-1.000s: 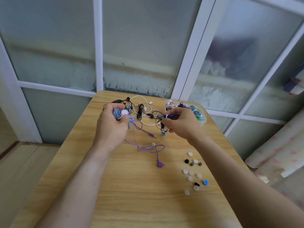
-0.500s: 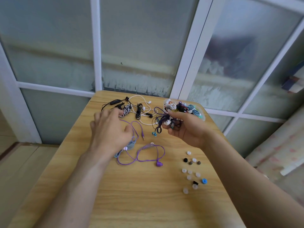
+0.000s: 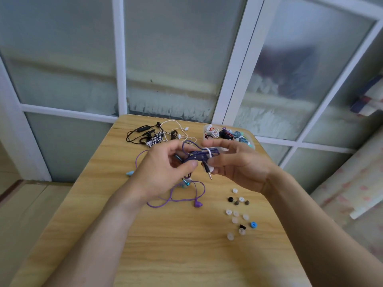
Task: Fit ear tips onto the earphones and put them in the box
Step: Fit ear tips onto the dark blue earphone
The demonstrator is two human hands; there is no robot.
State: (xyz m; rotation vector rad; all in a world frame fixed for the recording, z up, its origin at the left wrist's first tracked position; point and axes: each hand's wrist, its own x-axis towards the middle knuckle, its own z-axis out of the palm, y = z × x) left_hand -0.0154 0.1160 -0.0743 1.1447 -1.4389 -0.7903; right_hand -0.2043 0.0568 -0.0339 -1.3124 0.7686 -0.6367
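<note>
Now both hands met over the middle of the tabletop (image 3: 165, 255): half a second earlier my left hand (image 3: 163, 172) had lain flat over the purple earphones (image 3: 178, 198), and it had since lifted to join the right hand (image 3: 238, 166) on the dark bundle (image 3: 199, 156). The left pinched that bundle between thumb and curled fingers; the right cradled it from the other side, fingers bent around it. I read this as a fresh pair being picked for untying, so no tip was going on yet.

The bundle was thin, dark blue-purple cord, looped and cinched by a white tie, with a metal jack (image 3: 209, 175) dangling from it. The purple earphones lay slack on the wood in soft loops, one bud at the near end. To the right sat the ear tips (image 3: 238, 214), small rubbery domes (mostly translucent, a few black or brown, one bright blue). The box (image 3: 248, 139), clear plastic, stood at the far right edge, already holding coiled pairs. More tangled earphones (image 3: 157, 135), black, white and striped, lay far left of it.
</note>
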